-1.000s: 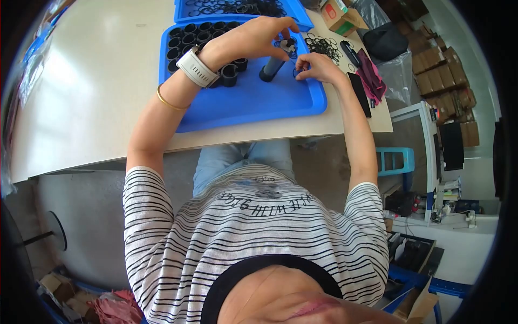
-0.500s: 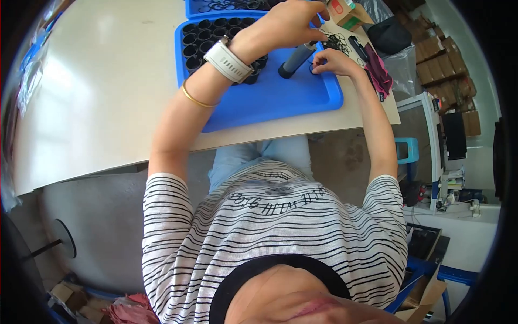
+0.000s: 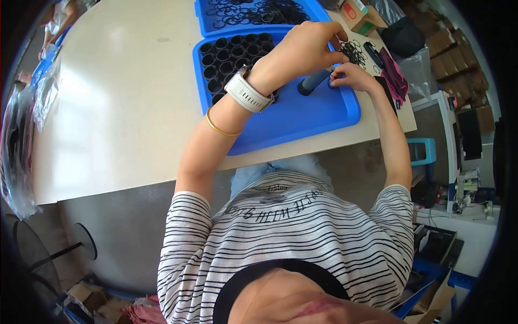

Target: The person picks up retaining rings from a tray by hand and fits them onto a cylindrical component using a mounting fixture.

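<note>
A grey cylinder with a black base (image 3: 314, 82) stands tilted in view on the blue tray (image 3: 302, 121). My left hand (image 3: 307, 47), with a white watch at its wrist, reaches over the cylinder's top. Its thumb and fingers are apart, and I see nothing between them. Just right of the cylinder, my right hand (image 3: 353, 77) pinches a thin dark ring (image 3: 330, 82) between thumb and fingertips. Several black cups (image 3: 222, 55) stand in rows at the tray's left side, partly hidden by my left forearm.
A second blue tray (image 3: 204, 20) behind holds many loose black rings (image 3: 259, 12). More rings (image 3: 353, 51) lie on the table right of the trays, near a cardboard box (image 3: 359, 16) and a dark pink cloth (image 3: 394, 75). Plastic-wrapped goods (image 3: 19, 156) lie at the far left edge.
The whole view has shifted, so the table and trays sit lower and further right. Both hands stay around the cylinder, with the right hand still pinching the ring beside it.
</note>
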Demonstrator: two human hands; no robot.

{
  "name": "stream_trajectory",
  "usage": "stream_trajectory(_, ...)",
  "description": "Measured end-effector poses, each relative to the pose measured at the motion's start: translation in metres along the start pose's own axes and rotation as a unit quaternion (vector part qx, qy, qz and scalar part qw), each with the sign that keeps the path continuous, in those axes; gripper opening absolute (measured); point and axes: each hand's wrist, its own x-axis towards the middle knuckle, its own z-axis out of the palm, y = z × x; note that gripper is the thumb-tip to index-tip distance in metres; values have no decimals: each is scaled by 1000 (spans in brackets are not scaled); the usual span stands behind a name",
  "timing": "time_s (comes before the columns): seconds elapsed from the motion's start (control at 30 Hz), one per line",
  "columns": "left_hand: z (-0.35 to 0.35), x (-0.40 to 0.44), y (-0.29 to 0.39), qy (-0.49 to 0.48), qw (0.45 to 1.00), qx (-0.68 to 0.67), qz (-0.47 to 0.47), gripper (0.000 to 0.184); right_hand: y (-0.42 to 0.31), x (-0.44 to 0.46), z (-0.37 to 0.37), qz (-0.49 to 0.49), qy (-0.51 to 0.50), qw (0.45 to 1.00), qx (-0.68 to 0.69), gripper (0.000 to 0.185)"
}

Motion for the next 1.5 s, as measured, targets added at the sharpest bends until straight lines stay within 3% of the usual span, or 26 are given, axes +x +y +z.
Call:
stream_trajectory(0.47,-19,-2,-3,5,997,-11,-73,29,-2,-3,1,5,31,999,-9,16)
stream_trajectory(0.53,-21,-2,-2,14,997,12,-75,29,3,0,-2,-104,55,991,59,16)
stream_trajectory(0.57,-22,-2,-2,26,997,19,-67,29,5,1,-10,-112,62,991,41,15)
stream_trajectory(0.63,-22,-2,-3,45,995,41,-72,30,-22,-4,-27,-21,74,991,109,14)
stream_trajectory(0.83,-22,-1,-6,63,990,36,-125,28,-65,-7,-67,-166,121,943,262,21)
stream_trajectory(0.97,-17,-2,-6,25,978,-59,-201,30,-77,1,-75,-266,110,888,359,25)
stream_trajectory(1.03,-13,-5,-7,-11,957,-185,-222,30,-81,6,-71,-277,93,881,371,24)
stream_trajectory(1.17,-9,-11,-12,-18,942,-232,-241,18,-79,12,-60,-295,82,865,398,23)
stream_trajectory(1.5,-13,-13,-15,-11,927,-258,-271,16,-60,21,-67,-294,102,835,454,13)
